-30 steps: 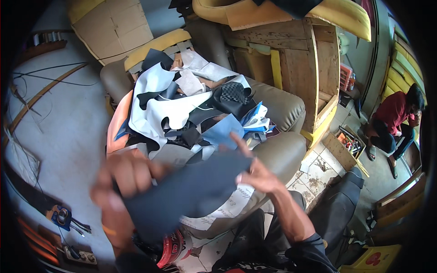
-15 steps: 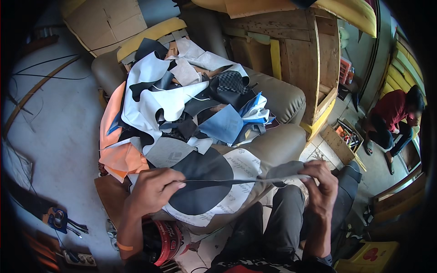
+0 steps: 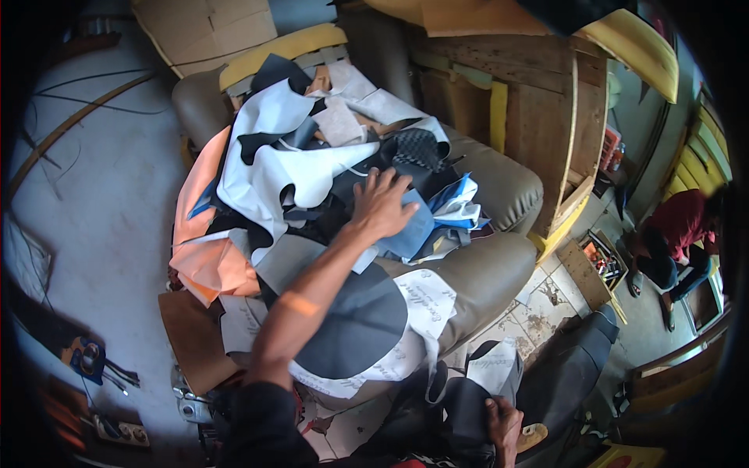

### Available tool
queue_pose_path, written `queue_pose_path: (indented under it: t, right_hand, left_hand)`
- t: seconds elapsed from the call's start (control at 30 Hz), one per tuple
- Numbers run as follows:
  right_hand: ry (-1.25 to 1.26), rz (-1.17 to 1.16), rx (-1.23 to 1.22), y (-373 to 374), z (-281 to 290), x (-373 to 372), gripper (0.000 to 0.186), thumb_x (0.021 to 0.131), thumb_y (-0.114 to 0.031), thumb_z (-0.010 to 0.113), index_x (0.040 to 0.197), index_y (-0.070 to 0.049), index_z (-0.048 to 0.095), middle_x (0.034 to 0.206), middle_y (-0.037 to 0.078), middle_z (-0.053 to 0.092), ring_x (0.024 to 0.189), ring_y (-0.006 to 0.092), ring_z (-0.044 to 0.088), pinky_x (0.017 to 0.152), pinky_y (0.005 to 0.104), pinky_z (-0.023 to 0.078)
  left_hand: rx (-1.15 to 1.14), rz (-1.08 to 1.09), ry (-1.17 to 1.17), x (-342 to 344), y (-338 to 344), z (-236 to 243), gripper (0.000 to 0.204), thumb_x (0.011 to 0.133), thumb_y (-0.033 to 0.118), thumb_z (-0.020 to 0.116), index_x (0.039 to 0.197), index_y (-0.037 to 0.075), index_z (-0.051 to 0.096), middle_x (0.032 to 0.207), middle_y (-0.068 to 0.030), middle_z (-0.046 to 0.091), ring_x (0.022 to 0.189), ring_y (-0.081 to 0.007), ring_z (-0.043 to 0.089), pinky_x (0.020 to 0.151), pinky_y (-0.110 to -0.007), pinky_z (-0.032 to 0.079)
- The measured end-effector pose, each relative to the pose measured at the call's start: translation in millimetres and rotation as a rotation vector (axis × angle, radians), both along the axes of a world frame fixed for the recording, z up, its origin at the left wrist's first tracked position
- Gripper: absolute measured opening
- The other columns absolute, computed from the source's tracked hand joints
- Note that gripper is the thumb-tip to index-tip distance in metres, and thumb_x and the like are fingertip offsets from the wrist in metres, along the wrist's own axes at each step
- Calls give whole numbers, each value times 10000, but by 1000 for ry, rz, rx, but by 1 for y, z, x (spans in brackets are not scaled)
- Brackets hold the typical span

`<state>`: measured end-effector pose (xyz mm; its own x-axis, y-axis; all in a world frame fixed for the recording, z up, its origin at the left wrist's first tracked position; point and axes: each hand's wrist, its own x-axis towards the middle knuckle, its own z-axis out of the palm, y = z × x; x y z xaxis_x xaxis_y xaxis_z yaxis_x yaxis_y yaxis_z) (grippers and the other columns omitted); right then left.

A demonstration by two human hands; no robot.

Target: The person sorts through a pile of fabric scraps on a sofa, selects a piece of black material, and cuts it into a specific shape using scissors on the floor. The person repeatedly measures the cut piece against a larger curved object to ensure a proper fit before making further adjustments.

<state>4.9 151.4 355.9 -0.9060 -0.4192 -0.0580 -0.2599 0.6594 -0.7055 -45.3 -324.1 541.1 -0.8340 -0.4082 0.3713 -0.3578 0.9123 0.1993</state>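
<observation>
My left hand (image 3: 381, 204) reaches across the scrap pile with its fingers spread. It rests on or just above a blue-grey piece of upholstery material (image 3: 411, 230) and dark scraps. I cannot tell whether it touches them. Low at the right, beside my lap, my right hand (image 3: 505, 427) is closed on a black piece of upholstery material (image 3: 466, 404). A pale printed backing (image 3: 493, 365) shows on material just above it. Under my left forearm lies a large dark grey rounded piece (image 3: 363, 324) on white-backed material. A narrow pale strip (image 3: 434, 366) hangs from the near edge.
White-backed scraps (image 3: 261, 168) and orange material (image 3: 214, 269) heap on a brown padded seat (image 3: 488, 269). A wooden frame (image 3: 538, 101) stands at the back right. A toolbox (image 3: 589, 269) sits on the tiled floor, near a crouching person (image 3: 675, 234). A power strip (image 3: 123, 431) lies at lower left.
My left hand has left the strip stretched between both hands and moved forward onto the pile, its fingers spreading. My right hand has dropped toward my lap. The view has shifted slightly.
</observation>
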Motion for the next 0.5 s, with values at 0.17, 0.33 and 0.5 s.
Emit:
queue_pose_path:
  t: [0.17,0.33,0.5]
  right_hand:
    - [-126,-36,-47,-8,10,-1,303,917,-319,715,985,-24,742,789,227,714,790,323,751,717,384,545]
    - [-132,-22,-2,-7,5,-12,297,921,-304,692,980,-17,736,809,235,716,811,342,747,730,400,546]
    - [-72,30,29,-13,4,-18,307,921,-311,673,971,-13,726,824,236,709,818,366,730,737,410,541]
  left_hand:
    - [-194,243,-201,-19,21,-99,678,963,525,500,1506,126,434,1641,-169,240,1524,-455,84,1097,-804,50]
    - [-117,152,-49,2,49,-118,629,994,429,505,1521,101,400,1630,-177,270,1526,-415,149,1146,-734,110]
    - [-120,113,-91,37,72,-118,704,971,394,563,1551,63,337,1623,-227,267,1519,-399,201,1202,-623,119]
